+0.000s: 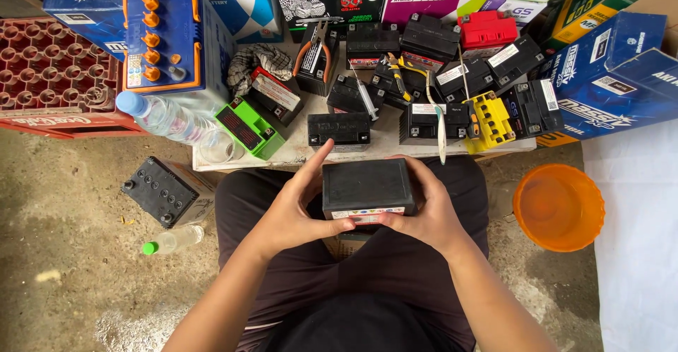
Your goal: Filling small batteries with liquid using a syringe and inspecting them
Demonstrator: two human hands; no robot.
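A small black battery (367,188) with a flat top and a coloured label strip on its near side sits above my lap, held between both hands. My left hand (296,207) grips its left side, thumb under the near edge and fingers raised along the far corner. My right hand (424,214) wraps the right side, thumb on the label edge. Under the battery a brown box (346,242) rests on my dark trousers.
A low white board (296,151) ahead carries several small black batteries, a green one (251,127), a yellow one (491,120), a red one (487,28) and orange-handled pliers (314,48). Left: large blue-topped battery (166,38), water bottle (159,115), red crate (49,69), black battery (159,191) on the ground. Right: orange basin (558,207).
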